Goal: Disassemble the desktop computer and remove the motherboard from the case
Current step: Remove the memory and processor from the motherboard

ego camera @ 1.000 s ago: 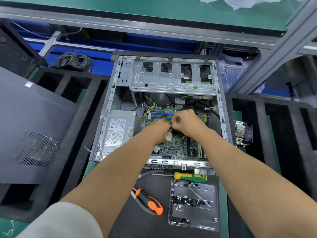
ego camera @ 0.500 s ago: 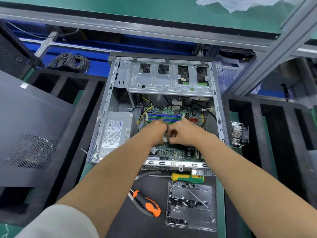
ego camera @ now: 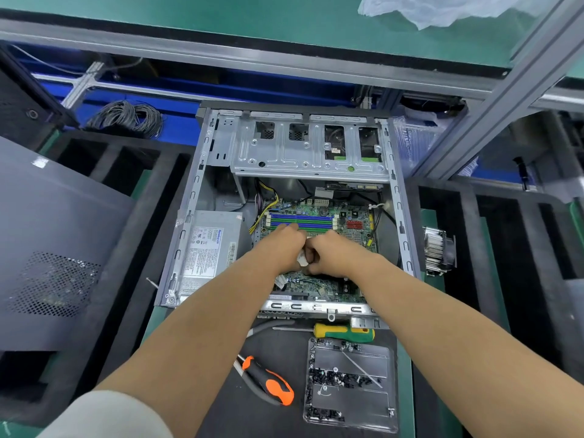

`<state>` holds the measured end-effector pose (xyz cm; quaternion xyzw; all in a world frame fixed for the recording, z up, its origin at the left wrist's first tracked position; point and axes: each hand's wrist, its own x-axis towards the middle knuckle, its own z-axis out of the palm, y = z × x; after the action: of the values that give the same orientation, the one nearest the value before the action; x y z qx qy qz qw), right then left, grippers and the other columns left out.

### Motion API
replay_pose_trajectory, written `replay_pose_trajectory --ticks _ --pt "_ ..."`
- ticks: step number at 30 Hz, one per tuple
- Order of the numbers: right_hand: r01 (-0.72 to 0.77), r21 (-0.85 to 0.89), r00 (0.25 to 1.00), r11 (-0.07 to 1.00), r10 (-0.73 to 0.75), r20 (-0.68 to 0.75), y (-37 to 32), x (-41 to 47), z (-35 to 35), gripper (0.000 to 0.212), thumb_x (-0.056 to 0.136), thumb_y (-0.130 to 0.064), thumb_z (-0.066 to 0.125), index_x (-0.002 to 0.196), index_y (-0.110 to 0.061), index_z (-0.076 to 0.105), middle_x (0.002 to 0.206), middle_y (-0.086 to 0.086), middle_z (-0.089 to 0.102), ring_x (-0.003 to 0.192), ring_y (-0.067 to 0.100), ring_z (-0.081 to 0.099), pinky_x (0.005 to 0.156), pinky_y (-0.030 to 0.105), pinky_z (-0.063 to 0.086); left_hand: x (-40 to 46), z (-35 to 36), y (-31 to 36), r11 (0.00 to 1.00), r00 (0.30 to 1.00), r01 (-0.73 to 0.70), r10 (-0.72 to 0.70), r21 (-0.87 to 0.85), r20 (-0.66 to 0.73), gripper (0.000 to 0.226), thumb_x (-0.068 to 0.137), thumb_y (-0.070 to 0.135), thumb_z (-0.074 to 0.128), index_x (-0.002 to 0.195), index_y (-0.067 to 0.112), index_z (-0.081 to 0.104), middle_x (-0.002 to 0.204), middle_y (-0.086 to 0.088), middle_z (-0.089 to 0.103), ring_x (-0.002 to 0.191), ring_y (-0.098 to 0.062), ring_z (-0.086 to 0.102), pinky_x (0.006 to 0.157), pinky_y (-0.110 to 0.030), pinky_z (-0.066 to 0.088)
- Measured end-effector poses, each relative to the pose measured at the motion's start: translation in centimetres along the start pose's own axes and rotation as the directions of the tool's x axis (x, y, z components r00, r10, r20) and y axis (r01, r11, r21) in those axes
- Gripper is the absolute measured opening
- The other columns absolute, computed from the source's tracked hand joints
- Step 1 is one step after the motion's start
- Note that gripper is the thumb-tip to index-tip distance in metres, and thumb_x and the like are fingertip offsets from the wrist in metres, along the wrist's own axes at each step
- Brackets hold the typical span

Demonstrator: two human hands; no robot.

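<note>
Motherboard point(ego camera: 319, 216) still seated in the open case point(ego camera: 202, 172): over its centre, left hand point(ego camera: 281, 248) and right hand point(ego camera: 335, 256) together pinch a small white connector point(ego camera: 302, 259), apparently unplugging it; freeing it calls for a straight pull.

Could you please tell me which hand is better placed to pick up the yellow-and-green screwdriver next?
Probably the right hand. The yellow-and-green screwdriver lies just outside the open grey computer case, beneath the right forearm, whereas the left hand would have to cross over. Both hands are now on a small white connector.
</note>
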<state>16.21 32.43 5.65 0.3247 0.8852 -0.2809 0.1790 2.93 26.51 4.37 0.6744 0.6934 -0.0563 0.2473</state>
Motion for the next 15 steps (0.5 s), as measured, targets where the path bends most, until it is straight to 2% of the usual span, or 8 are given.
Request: replay_pose_trajectory --ticks 3,6,9,12,15 --pt "-0.013 0.001 1.0 1.0 0.013 0.005 0.0 -0.1 0.2 0.018 0.077 -0.023 0.074 0.086 -0.017 0.06 0.084 0.003 0.063 0.077 0.022 0.061 0.064 0.032 0.05 -0.1 -0.1 0.0 1.0 1.0 -0.002 0.002 -0.001 -0.001 0.045 0.078 0.024 0.075 0.116 0.012 0.056 0.12 -0.011 0.052 0.115 -0.03 0.049 0.089 -0.037 0.044" --pt "-0.014 0.06 0.999 0.998 0.012 0.03 -0.1 -0.1 0.3 0.011 0.077 -0.018 0.07 0.085 -0.019 0.062 0.086 0.002 0.065 0.079 0.022 0.063 0.072 0.035 0.055 -0.2 -0.2 0.1 1.0 1.0 -0.006 0.006 -0.009 -0.006 0.042 0.079 0.022 0.073 0.115 0.011 0.056 0.119 -0.012 0.052 0.114 -0.031 0.049 0.089 -0.039 0.044" --pt "-0.007 0.11 1.0 0.994 0.008 -0.007 -0.1 -0.2 0.1 0.009 0.078 -0.016 0.068 0.077 -0.023 0.062 0.075 -0.007 0.06 0.075 0.018 0.061 0.065 0.027 0.049 -0.3 -0.5 0.2 1.0 1.0 -0.007 0.007 -0.004 -0.006 0.042 0.077 0.02 0.076 0.113 0.011 0.057 0.117 -0.011 0.054 0.113 -0.03 0.051 0.087 -0.038 0.045" --pt "-0.055 0.234 0.997 0.971 0.064 -0.031 0.3 -0.4 -0.4 0.012 0.08 -0.016 0.07 0.075 -0.026 0.065 0.071 -0.013 0.059 0.068 0.01 0.058 0.065 0.024 0.05 -0.3 -1.0 0.4 1.0 1.0 0.005 -0.005 -0.006 0.027 0.039 0.071 0.021 0.084 0.102 0.011 0.061 0.111 -0.008 0.055 0.106 -0.026 0.053 0.08 -0.036 0.045" --pt "-0.071 0.278 0.997 0.958 0.074 -0.001 0.4 -0.7 -0.5 0.013 0.081 -0.011 0.07 0.08 -0.024 0.07 0.069 -0.014 0.064 0.063 0.002 0.06 0.065 0.019 0.05 -0.2 -1.2 0.5 0.999 0.999 0.024 -0.023 -0.023 0.04 0.028 0.074 0.017 0.082 0.086 0.013 0.057 0.11 -0.008 0.056 0.102 -0.026 0.056 0.073 -0.033 0.041"
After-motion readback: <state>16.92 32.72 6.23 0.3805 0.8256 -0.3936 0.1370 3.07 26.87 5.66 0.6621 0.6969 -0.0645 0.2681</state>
